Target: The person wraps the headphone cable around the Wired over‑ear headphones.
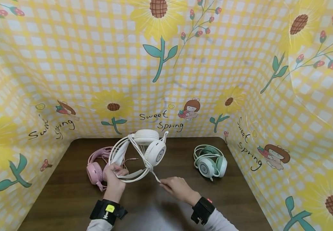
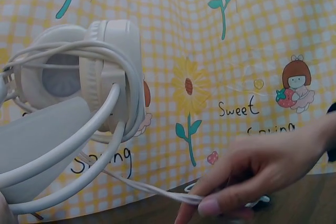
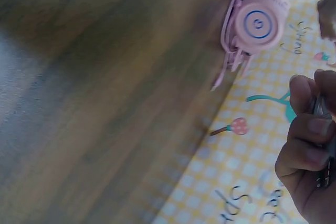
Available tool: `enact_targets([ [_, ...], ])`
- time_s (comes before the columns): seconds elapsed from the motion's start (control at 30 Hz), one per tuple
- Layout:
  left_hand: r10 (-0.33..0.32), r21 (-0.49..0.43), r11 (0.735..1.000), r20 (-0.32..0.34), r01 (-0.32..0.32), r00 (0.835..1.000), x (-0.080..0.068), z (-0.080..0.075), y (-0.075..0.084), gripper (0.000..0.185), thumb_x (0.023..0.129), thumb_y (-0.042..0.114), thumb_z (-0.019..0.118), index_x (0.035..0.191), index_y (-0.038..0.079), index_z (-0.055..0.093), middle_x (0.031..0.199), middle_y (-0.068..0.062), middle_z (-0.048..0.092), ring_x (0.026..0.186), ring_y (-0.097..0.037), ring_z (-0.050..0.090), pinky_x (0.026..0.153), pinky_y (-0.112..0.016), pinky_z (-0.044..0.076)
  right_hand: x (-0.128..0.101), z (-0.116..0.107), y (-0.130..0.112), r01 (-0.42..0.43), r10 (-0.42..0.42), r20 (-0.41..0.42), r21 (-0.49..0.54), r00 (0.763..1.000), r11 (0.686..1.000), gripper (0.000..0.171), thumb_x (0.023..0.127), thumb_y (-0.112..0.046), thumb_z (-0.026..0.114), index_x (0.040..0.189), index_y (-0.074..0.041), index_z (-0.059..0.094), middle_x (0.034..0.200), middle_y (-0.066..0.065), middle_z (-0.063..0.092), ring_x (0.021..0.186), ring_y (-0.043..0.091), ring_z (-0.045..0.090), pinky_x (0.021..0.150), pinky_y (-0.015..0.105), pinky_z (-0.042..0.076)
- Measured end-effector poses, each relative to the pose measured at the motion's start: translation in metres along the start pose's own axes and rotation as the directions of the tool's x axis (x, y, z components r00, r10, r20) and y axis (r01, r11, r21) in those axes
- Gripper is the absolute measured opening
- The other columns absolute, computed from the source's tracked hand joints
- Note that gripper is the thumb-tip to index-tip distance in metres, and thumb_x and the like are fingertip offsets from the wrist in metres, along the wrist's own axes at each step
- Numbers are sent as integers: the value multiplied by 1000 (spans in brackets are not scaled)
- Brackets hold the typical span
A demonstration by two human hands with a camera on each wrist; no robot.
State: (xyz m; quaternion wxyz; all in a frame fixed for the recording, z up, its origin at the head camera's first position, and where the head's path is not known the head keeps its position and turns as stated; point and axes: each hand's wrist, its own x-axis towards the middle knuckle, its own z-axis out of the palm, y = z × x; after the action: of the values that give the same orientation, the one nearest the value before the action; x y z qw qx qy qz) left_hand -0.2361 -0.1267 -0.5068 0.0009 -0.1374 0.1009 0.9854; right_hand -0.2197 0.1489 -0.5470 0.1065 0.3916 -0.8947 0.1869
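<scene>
A pair of white headphones (image 1: 146, 136) is held up over the table, its cable wound around the band and ear cups. My left hand (image 1: 115, 183) grips the headband on its left side. With thumb and fingers my right hand (image 1: 179, 189) pinches the loose cable end (image 1: 156, 177), which runs taut from the headphones in the left wrist view (image 2: 157, 189). A silvery, dark-edged piece (image 3: 321, 108) shows between the curled fingers in the right wrist view; its kind is unclear. Behind the left hand lie pink headphones (image 1: 94, 173), partly hidden.
White-and-green headphones (image 1: 209, 165) with a wound cable lie on the right of the brown wooden table (image 1: 235, 199). Yellow checked cloth (image 1: 166, 93) with printed flowers walls in the back and both sides. The pink headphones' plug points right, behind the white pair.
</scene>
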Motion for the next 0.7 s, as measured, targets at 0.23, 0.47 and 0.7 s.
enact_targets([
  [0.23,157,164,976,-78,-142,985,1,-3,1,17,77,-6,28,79,3,42,70,-2,47,41,-7,23,37,-18,22,3,-19,-16,96,-109,-72,-168,991,981,13,96,-25,65,107,-22,72,77,-13,58,62,3,56,44,20,38],
  [0.47,283,315,921,-137,-229,949,3,-11,-4,22,75,-8,34,60,6,41,52,3,38,39,-7,28,38,-18,22,9,-48,-28,186,-219,-130,-228,967,956,20,88,-11,71,107,-17,74,76,-9,59,64,6,58,47,20,42],
  [0.7,352,524,825,-181,-213,918,-2,-20,-19,26,73,-7,44,54,11,43,50,7,37,40,-6,32,38,-17,27,19,-56,-33,227,-260,-217,-165,941,960,7,84,-27,77,86,-20,75,77,-11,61,68,5,62,54,21,47],
])
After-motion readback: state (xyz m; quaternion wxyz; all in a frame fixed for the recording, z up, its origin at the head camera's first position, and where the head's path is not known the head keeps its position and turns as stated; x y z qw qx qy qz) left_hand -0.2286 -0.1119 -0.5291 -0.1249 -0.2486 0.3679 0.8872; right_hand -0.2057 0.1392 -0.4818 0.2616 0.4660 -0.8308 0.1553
